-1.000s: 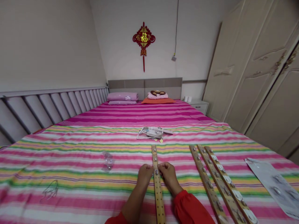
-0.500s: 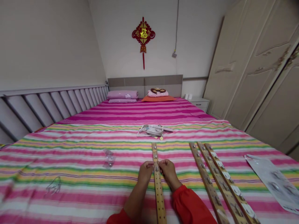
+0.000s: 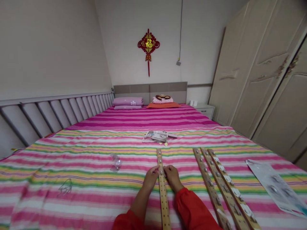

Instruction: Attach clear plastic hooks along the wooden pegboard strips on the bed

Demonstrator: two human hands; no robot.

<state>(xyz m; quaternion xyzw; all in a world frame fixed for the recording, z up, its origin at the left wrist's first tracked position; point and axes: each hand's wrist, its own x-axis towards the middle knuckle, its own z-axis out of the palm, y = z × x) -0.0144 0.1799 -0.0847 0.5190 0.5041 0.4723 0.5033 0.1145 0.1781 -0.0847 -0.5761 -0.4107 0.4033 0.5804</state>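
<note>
Strip (image 3: 164, 199) on bedspread (image 3: 96, 204); three more strips (image 3: 221, 181) right, packet (image 3: 158, 136) behind.

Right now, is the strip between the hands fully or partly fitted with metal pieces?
Partly: the strip has metal pieces at its far end, bare holes nearer.

Passage is allowed between the left hand (image 3: 151, 177) and plastic packet (image 3: 115, 163); farther right, it is obstructed by three wooden strips (image 3: 224, 188).

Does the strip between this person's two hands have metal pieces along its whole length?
No, the strip carries small metal pieces only toward its far end, while its near part shows bare holes.
</note>
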